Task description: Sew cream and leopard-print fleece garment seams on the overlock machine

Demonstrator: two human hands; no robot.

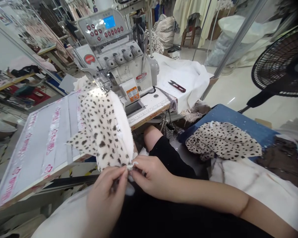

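Observation:
A piece of cream plush fabric with dark spots (99, 129) hangs over the edge of the sewing table, its upper end lying by the needle area of an overlock sewing machine (121, 62). Its white fleecy side shows along the right edge. My left hand (109, 185) pinches the fabric's lower corner between thumb and fingers. Close against it, my right hand (151, 175) pinches the same corner, where a bit of white edge shows between the fingertips. The exact grip is partly hidden by the fingers.
Dark red thread snips (176, 86) lie on white cloth (188, 72) right of the machine. Another spotted fabric piece (223, 140) rests on a blue surface (240, 120) at right. A black fan (283, 62) stands beyond. The taped table extension (39, 142) reaches left.

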